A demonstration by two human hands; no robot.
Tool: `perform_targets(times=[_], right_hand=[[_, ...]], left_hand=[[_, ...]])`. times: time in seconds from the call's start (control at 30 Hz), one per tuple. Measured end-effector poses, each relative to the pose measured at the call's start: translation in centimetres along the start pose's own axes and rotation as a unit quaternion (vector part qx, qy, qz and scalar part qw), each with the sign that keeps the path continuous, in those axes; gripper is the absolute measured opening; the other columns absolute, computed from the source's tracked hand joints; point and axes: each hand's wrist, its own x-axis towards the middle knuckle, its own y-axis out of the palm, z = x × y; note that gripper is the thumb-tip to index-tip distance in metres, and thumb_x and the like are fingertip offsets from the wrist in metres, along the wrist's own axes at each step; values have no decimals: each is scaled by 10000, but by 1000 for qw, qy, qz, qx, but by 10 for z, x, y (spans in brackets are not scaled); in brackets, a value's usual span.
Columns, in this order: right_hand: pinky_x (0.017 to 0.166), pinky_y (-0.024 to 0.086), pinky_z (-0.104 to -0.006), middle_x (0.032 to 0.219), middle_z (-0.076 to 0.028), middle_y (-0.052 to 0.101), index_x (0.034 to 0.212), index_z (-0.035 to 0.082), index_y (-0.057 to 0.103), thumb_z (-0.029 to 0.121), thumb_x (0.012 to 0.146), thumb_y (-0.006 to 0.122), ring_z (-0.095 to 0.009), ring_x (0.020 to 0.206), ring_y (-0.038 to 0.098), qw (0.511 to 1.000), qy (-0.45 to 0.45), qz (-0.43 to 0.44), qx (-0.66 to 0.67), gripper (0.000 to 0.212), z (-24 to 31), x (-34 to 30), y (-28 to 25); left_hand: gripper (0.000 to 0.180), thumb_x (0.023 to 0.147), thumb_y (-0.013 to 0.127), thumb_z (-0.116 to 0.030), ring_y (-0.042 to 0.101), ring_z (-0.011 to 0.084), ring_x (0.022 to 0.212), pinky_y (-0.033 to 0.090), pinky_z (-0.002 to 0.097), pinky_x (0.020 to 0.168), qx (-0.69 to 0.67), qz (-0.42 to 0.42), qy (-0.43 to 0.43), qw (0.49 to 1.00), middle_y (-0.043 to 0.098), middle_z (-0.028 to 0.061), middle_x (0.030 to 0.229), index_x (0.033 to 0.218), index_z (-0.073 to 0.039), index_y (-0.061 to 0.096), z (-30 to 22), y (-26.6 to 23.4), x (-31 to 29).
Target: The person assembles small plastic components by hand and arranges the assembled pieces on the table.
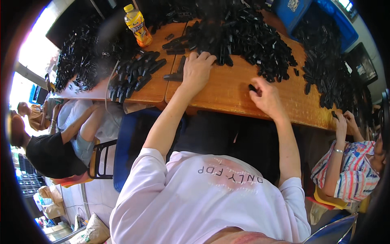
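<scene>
My left hand [198, 70] reaches over the wooden table [235, 83], its fingers slightly apart and bent down at the near edge of a large heap of black plastic parts [227, 36]. Right beside it, an upright-looking black piece [181, 65] and a flat one [172, 77] lie close to its thumb side; what is under the fingertips is hidden. Farther right, near the table's front edge, my right hand [267, 98] is closed, pinching a small black plastic part [252, 88] between thumb and fingers.
Left of my hands lies a group of long black pieces [136, 73], with a larger dark heap [87, 53] beyond. A yellow-capped drink bottle [138, 26] stands behind them. At right are another black heap [325, 69], a blue bin [292, 14] and a co-worker's hands [344, 122].
</scene>
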Motion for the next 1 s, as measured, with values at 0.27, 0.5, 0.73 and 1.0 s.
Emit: perform_targets(times=[0.27,0.5,0.73,1.0], right_hand=[[870,572,-422,1077,-140,732,1125,35,721,64,880,812,-343,1002,708,982,-138,-109,71,263,6,3,50],[898,552,-439,1215,-107,698,1099,31,731,145,878,834,-352,1107,667,981,-126,-143,-21,269,7,1,42],[843,548,-438,1018,-111,719,1056,40,752,117,901,801,-352,1001,690,988,-133,-46,69,179,17,12,45],[773,533,-453,937,-113,705,910,32,735,96,860,816,-348,904,673,965,-254,-65,15,114,19,25,61]], left_hand=[[267,944,701,-73,673,362,1109,510,484,947,-208,17,5,978,747,132,1100,1209,-76,730,-8,2,-23],[397,895,749,-61,670,347,1078,505,454,992,-184,-31,78,979,756,145,1097,1291,-60,731,-17,-25,-42],[372,839,798,-33,706,358,1061,546,451,960,-297,21,7,955,775,141,1098,1210,-43,771,-12,-20,-44],[385,848,803,-23,722,270,1077,599,360,884,-326,76,-15,942,782,143,1129,1231,-43,773,-14,-17,-37]])
